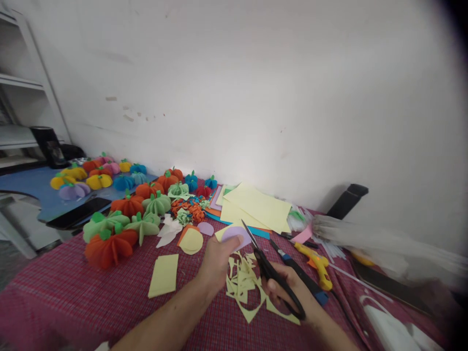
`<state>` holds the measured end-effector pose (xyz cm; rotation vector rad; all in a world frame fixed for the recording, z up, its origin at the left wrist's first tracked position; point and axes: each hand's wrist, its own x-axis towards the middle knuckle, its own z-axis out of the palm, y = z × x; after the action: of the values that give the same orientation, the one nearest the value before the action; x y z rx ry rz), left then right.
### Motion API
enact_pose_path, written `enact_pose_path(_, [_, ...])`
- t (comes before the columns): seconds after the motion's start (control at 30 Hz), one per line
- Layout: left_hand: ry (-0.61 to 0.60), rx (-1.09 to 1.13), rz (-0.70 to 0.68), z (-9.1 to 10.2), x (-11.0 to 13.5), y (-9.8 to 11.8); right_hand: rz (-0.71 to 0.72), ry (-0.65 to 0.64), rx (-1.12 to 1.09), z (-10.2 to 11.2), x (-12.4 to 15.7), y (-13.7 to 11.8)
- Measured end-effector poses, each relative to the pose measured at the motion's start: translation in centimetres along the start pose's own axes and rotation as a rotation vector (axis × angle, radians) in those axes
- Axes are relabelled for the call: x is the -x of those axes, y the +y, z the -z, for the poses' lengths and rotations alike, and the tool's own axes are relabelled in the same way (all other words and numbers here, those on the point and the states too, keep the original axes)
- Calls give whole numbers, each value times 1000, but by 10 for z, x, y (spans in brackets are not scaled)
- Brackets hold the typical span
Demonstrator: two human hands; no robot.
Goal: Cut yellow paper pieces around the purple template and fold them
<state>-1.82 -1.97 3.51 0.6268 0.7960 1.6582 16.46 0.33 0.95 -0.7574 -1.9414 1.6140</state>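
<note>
The right hand (288,287) grips the scissors (265,269), fingers in the loops. The left hand (217,263) pinches a paper circle (234,235) above the scraps (243,287). It looks thin, light and bendy, best held by its edge. A glue gun (317,265) lies close; sheets (258,207) and pumpkins (120,229) sit farther back.

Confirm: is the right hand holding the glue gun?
No, the right hand grips the black scissors, the left hand pinches a purple paper disc, and the yellow glue gun lies on the red cloth nearby.

Bare forearms lead to a bare left grip (217,263) and a bare right grip (288,287).
</note>
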Motion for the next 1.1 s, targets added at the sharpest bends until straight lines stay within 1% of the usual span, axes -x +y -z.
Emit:
enact_pose_path(0.2, [3,-10,21,3,-1,0,-32,-1,77,9,1,-6])
enact_pose_path(0.3, [14,-33,55,1,0,3,-4,-52,77,12,3,-13])
enact_pose_path(0.4, [-14,-60,88,-1,1,4,35,-109,48,12,5,-18])
enact_pose_path(0.47, [-31,-77,106,-2,2,4,32,-114,35,11,5,-19])
enact_pose_path(0.67, [-15,-129,140,-2,3,0,-15,-111,20,11,5,-16])
enact_pose_path(0.87, [14,-189,115,-2,3,-5,17,-106,-11,11,5,-11])
enact_pose_path(1.1, [22,-192,117,-2,3,-5,10,-105,22,15,4,-8])
